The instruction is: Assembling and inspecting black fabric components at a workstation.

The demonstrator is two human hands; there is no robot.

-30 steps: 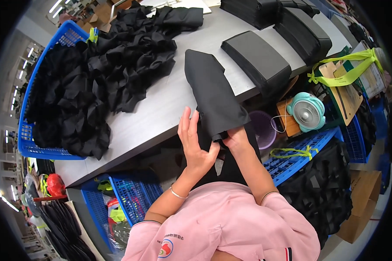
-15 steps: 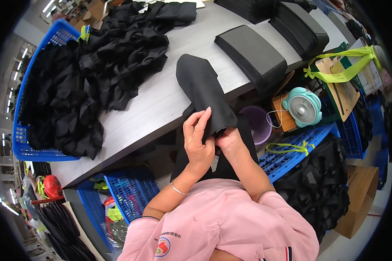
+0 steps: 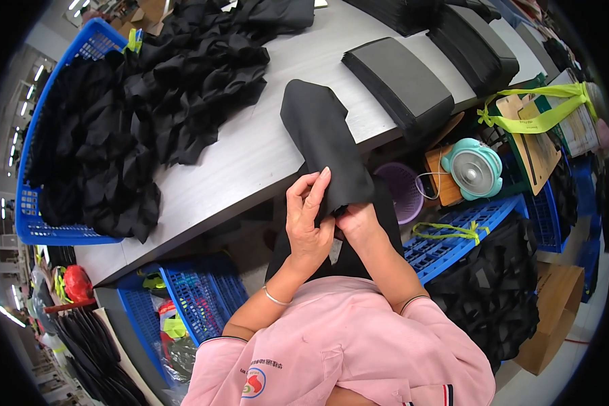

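A long black fabric piece [image 3: 323, 128] reaches from my hands out over the edge of the grey table, its rounded far end above the tabletop. My left hand [image 3: 309, 220] is at its near left edge, the thumb low and two fingers raised along the cloth, pinching it. At the lower end of the piece, my right hand [image 3: 356, 220] grips the gathered edge; its fingertips are tucked into the cloth and hidden. Black cloth also lies over my lap beneath the hands.
The grey table [image 3: 203, 193] holds a heap of black fabric pieces [image 3: 115, 135] spilling from a blue basket [image 3: 68, 233] and stacks of flat black panels [image 3: 402, 81]. Right of me are a turquoise fan [image 3: 472, 169], a purple bin [image 3: 400, 193] and a blue crate [image 3: 453, 237].
The view has shifted slightly, so the table and its stacks sit a little differently in it. Both hands keep nearly the same hold on the black fabric piece.
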